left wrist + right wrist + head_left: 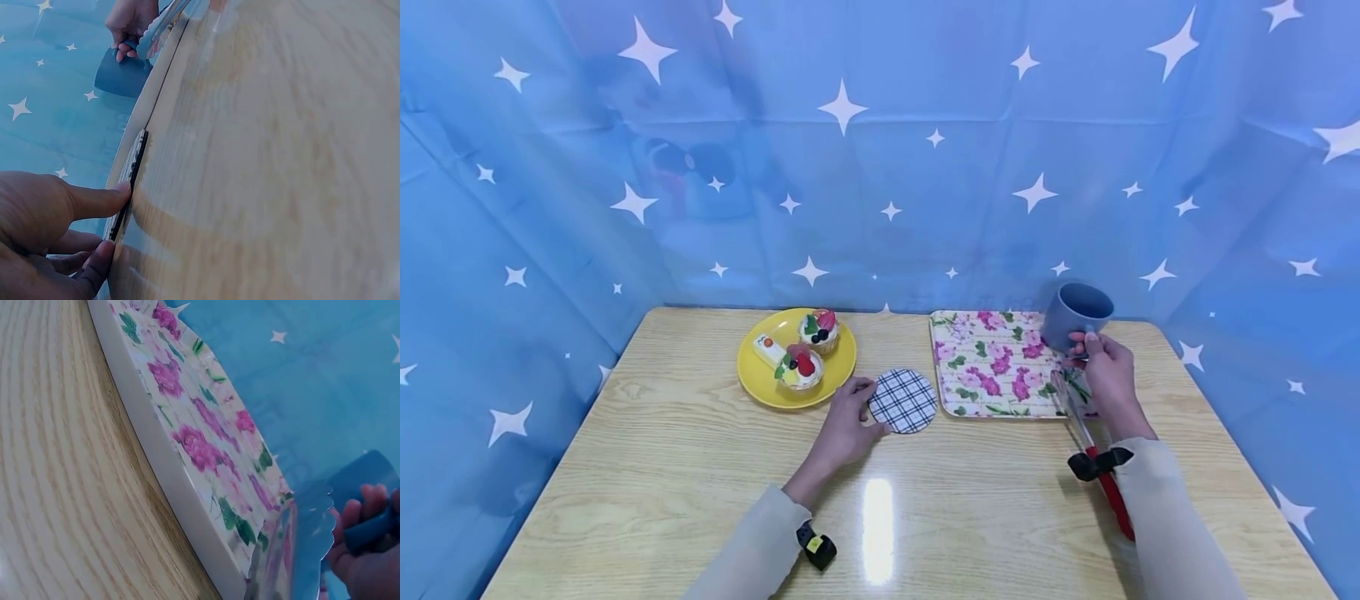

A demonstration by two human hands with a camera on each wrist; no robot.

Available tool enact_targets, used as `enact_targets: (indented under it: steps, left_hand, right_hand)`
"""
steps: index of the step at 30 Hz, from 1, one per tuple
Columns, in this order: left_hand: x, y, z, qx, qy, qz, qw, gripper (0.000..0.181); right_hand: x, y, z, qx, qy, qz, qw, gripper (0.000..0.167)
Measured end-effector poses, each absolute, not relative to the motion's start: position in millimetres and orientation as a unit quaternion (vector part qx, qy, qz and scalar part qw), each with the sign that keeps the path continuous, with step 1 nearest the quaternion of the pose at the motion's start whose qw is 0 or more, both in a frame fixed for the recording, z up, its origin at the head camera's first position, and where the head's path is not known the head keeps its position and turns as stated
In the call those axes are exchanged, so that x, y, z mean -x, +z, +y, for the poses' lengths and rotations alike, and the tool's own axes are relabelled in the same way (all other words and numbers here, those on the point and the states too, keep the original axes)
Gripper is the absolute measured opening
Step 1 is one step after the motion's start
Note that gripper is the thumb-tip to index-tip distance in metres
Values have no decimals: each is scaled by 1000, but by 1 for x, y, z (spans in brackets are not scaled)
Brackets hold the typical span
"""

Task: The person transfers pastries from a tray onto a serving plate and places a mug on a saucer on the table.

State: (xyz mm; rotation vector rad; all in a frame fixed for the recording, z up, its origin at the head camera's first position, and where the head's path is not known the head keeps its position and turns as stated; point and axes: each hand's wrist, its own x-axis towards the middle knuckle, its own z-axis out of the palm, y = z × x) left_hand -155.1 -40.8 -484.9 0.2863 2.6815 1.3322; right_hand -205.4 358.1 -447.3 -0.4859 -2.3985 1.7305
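A round plaid coaster [903,401] lies on the table. My left hand [847,423] holds its left edge between thumb and fingers; the left wrist view shows the coaster [128,181] edge-on. At the right end of the flowered tray [1000,411], my right hand [1108,375] grips a blue-grey mug [1062,322] by its handle. Whether the mug's base touches the tray is hard to tell. Metal tongs [1077,421] with a red handle lie over the tray's front edge, partly under the right forearm.
A yellow plate [760,385] at the back left bears two fruit-topped cupcakes [801,367] and a small white piece [768,350] with an orange dot. A blue star-patterned curtain [880,167] hangs behind and beside the table [955,508].
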Motion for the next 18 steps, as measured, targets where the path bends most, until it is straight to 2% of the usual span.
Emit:
enact_targets:
  steps: [18]
  left_hand:
    - [155, -483, -41, -104, 430, 895, 60, 67]
  right_hand:
    - [196, -442, 352, 150, 654, -734, 107, 42]
